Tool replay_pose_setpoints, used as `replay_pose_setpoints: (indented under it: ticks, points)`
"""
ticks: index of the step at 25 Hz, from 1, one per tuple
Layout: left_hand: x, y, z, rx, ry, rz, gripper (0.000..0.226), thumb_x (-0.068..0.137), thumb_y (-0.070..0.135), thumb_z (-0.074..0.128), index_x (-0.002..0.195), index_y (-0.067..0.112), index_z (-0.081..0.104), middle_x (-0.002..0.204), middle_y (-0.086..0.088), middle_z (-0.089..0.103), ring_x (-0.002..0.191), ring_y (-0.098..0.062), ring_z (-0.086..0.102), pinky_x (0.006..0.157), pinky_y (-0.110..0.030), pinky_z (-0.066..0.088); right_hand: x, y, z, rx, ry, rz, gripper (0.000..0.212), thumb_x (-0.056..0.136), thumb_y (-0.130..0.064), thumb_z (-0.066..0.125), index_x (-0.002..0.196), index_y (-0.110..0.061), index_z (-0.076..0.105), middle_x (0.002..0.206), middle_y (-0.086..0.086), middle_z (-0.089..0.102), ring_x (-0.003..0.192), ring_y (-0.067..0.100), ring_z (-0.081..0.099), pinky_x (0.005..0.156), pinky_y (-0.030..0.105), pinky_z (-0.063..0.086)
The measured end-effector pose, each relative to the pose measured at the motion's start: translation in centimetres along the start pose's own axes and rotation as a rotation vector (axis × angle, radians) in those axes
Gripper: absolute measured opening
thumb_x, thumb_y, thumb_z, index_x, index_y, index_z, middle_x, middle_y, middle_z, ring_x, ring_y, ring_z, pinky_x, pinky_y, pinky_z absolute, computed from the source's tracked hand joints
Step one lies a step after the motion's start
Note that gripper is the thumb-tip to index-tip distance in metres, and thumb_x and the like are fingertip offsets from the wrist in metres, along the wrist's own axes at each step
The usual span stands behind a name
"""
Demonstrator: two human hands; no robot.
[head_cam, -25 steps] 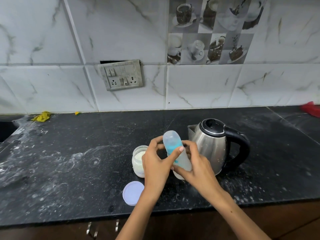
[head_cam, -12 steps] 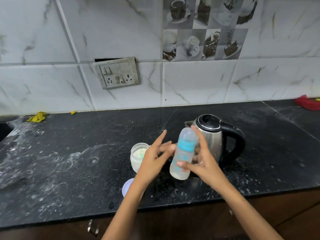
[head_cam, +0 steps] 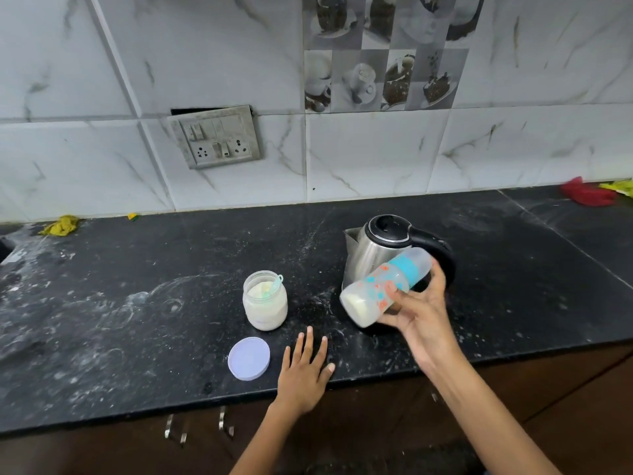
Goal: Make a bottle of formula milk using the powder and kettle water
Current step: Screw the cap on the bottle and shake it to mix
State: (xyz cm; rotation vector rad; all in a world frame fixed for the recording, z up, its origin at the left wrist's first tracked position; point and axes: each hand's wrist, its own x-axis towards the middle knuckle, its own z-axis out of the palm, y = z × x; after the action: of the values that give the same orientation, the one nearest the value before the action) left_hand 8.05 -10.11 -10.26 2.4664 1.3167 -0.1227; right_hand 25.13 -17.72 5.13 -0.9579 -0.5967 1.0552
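Observation:
My right hand (head_cam: 419, 308) grips the baby bottle (head_cam: 380, 289), tipped nearly on its side above the counter, capped end up to the right, white milk pooled at its base. The bottle has a blue ring and a clear cap. Behind it stands the steel kettle (head_cam: 368, 250) with a black lid and handle. The open glass jar of powder (head_cam: 265, 301) stands left of the bottle with a pale scoop inside. My left hand (head_cam: 305, 371) lies flat and open on the counter's front edge, holding nothing.
The jar's lilac lid (head_cam: 249, 358) lies on the black counter (head_cam: 137, 320) next to my left hand. Spilled powder dusts the counter. A yellow cloth (head_cam: 61, 225) sits at the back left, a red cloth (head_cam: 585, 193) at the back right. A socket plate (head_cam: 215, 137) hangs on the tiled wall.
My left hand has let go of the bottle and dropped to the counter's front edge. My right hand has swung the bottle right and tipped it toward horizontal.

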Motion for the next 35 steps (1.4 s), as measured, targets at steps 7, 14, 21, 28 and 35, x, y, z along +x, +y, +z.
replay_pose_setpoints:
  ticks: [7, 14, 21, 28, 35]
  points:
    - [-0.1, 0.2, 0.8, -0.024, 0.052, -0.067, 0.056, 0.100, 0.047, 0.017, 0.151, 0.031, -0.001, 0.159, 0.000, -0.016, 0.146, -0.020, -0.017, 0.118, -0.044, -0.006, -1.2, 1.1, -0.7, 0.009, 0.025, 0.035, 0.082, 0.069, 0.000, 0.071, 0.135, -0.036, 0.037, 0.116, 0.016, 0.065, 0.103, 0.033, 0.068, 0.068, 0.054, 0.059]
    - [-0.2, 0.6, 0.5, -0.069, 0.041, -0.094, 0.056, 0.101, 0.044, 0.024, 0.150, 0.032, 0.001, 0.160, 0.002, -0.014, 0.147, -0.020, -0.016, 0.116, -0.047, -0.009, -2.4, 1.2, -1.8, 0.023, 0.044, 0.075, 0.084, 0.067, -0.004, 0.072, 0.138, -0.032, 0.037, 0.119, 0.015, 0.064, 0.099, 0.032, 0.070, 0.069, 0.054, 0.059]
    - [-0.1, 0.6, 0.4, -0.066, 0.028, -0.106, 0.056, 0.101, 0.044, 0.024, 0.150, 0.032, -0.001, 0.160, 0.002, -0.014, 0.146, -0.021, -0.017, 0.116, -0.049, -0.010, -2.4, 1.9, -2.1, 0.061, 0.057, 0.085, 0.075, 0.073, -0.010, 0.072, 0.138, -0.032, 0.041, 0.123, 0.015, 0.065, 0.103, 0.032, 0.069, 0.071, 0.052, 0.059]
    - [0.3, 0.6, 0.6, -0.063, 0.031, -0.112, 0.057, 0.101, 0.045, 0.024, 0.150, 0.032, 0.000, 0.160, 0.003, -0.013, 0.146, -0.021, -0.017, 0.116, -0.050, -0.009, -2.4, 2.2, -1.9, 0.078, 0.039, 0.120, 0.074, 0.075, -0.015, 0.071, 0.140, -0.034, 0.038, 0.124, 0.013, 0.064, 0.106, 0.032, 0.068, 0.076, 0.055, 0.058]
    - [0.3, 0.4, 0.8, -0.071, 0.043, -0.115, 0.057, 0.100, 0.047, 0.023, 0.150, 0.033, -0.001, 0.159, 0.004, -0.015, 0.146, -0.020, -0.018, 0.116, -0.049, -0.010, -2.2, 2.4, -1.9, 0.059, 0.053, 0.131, 0.068, 0.085, -0.013, 0.066, 0.140, -0.038, 0.034, 0.126, 0.012, 0.062, 0.105, 0.030, 0.069, 0.074, 0.055, 0.058]
